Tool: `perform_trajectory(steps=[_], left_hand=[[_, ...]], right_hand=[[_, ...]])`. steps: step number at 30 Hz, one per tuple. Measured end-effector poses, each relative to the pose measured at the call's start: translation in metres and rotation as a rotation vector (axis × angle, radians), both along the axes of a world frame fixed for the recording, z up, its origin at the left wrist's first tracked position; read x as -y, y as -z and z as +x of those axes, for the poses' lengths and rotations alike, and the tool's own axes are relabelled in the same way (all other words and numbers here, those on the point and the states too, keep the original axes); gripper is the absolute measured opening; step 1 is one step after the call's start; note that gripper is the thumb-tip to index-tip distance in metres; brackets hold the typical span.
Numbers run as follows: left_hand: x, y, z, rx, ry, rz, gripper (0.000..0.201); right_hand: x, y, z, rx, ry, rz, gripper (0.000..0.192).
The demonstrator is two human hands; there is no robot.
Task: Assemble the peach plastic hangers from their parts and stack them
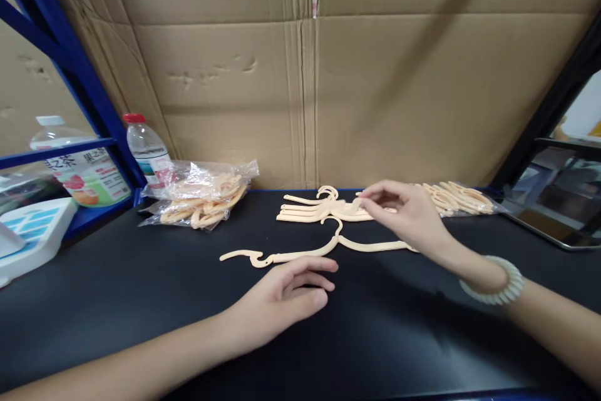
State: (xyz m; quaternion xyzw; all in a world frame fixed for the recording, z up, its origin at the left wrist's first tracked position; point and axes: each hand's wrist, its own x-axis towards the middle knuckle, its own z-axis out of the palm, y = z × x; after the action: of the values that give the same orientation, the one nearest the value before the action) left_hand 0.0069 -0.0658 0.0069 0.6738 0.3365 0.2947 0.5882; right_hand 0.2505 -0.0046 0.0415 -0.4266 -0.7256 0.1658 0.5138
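Observation:
An unfolded beige plastic folding hanger (305,255) lies flat on the black table, its hook pointing away from me and its curved end piece at the left. Just in front of its left arm, my left hand (277,298) is held with fingers loosely stretched and holds nothing. Behind the hanger is a pile of folded beige hangers (305,210). At this pile's right side, my right hand (408,213) has thumb and forefinger pinched on a beige hanger piece. My right hand and wrist partly hide the pile's right end and the unfolded hanger's right end.
Clear bags of beige hangers lie at the back left (206,201) and back right (460,199). A red-capped bottle (148,151) stands behind the left bag. A blue metal frame (79,69) borders the left, with a white-and-blue plastic item (40,232) beside it. Cardboard (225,88) walls the back.

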Motion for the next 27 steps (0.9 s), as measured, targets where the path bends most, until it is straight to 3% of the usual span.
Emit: perform_trajectory(steps=[5, 8, 10, 12, 15, 17, 21, 27], left_hand=[[-0.001, 0.000, 0.007, 0.193, -0.195, -0.197, 0.044], [-0.001, 0.000, 0.010, 0.261, -0.259, -0.252, 0.033], [-0.002, 0.001, 0.010, 0.280, -0.265, -0.264, 0.025], [-0.003, 0.002, 0.009, 0.284, -0.301, -0.277, 0.025], [-0.007, 0.003, 0.005, 0.267, -0.367, -0.298, 0.029], [-0.009, 0.000, 0.002, 0.252, -0.387, -0.270, 0.030], [-0.015, -0.009, -0.007, 0.276, -0.449, -0.163, 0.028], [-0.036, -0.016, -0.022, 0.373, -0.586, -0.113, 0.030]], right_hand=[[0.027, 0.024, -0.031, -0.256, -0.361, -0.386, 0.017], [0.036, 0.030, -0.040, -0.237, -0.499, -0.512, 0.019], [0.034, 0.029, -0.040, -0.137, -0.533, -0.515, 0.019], [0.024, 0.025, -0.031, 0.008, -0.469, -0.394, 0.017], [-0.006, 0.024, -0.002, 0.293, -0.202, -0.001, 0.016], [-0.028, 0.028, 0.022, 0.568, -0.069, 0.178, 0.015], [-0.055, 0.041, 0.048, 0.837, -0.024, 0.143, 0.011], [-0.059, 0.048, 0.045, 0.794, -0.023, 0.113, 0.010]])
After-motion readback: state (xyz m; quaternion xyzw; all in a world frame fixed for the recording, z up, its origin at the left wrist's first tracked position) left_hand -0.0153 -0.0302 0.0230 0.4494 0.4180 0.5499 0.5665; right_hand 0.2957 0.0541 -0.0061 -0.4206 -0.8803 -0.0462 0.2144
